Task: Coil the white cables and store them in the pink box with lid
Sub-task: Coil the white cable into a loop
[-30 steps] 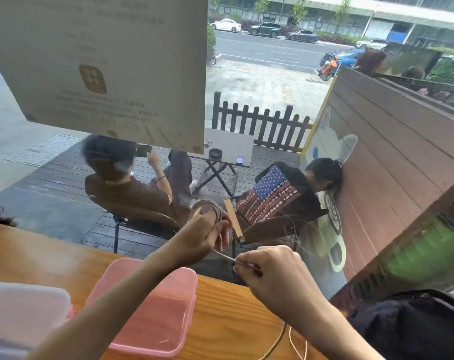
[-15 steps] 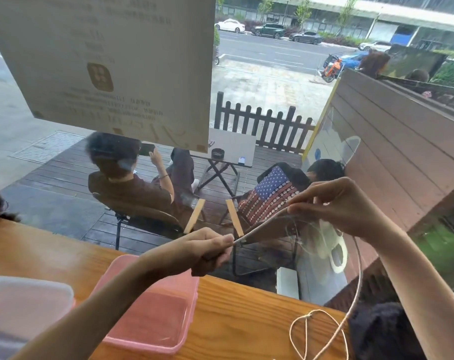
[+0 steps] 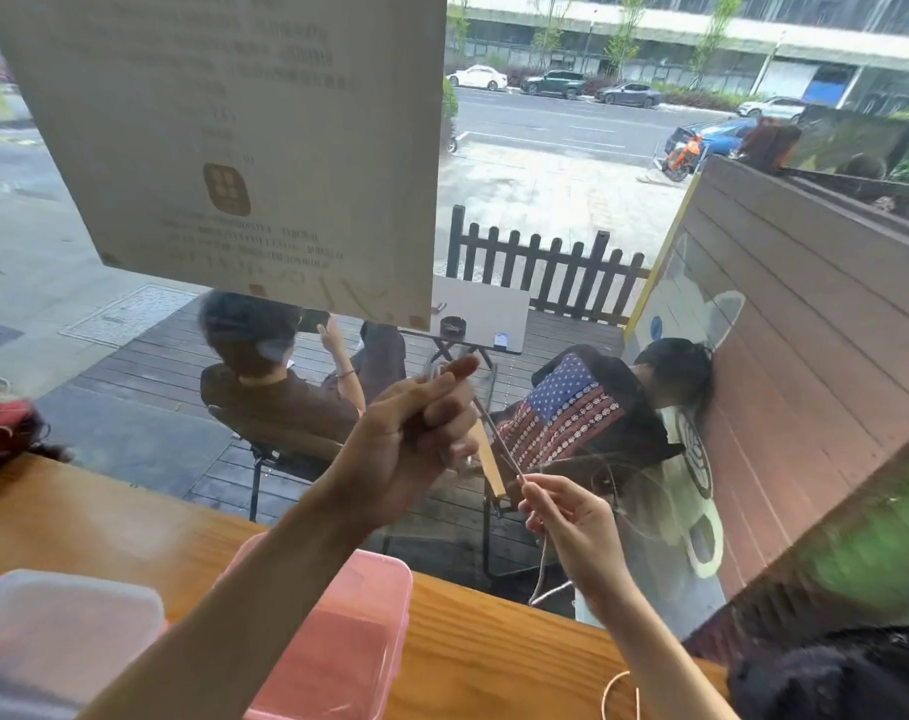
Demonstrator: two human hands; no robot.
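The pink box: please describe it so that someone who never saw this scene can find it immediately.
On the wooden counter along the window, look under the raised left forearm. The pink box sits there, open and translucent. The clear lid lying to its left is colourless; only the box is pink.

Both my forearms are bare, with no sleeve reaching either wrist. My left hand (image 3: pixel 411 433) and my right hand (image 3: pixel 572 517) wear no glove, ring, watch or bracelet that shows.
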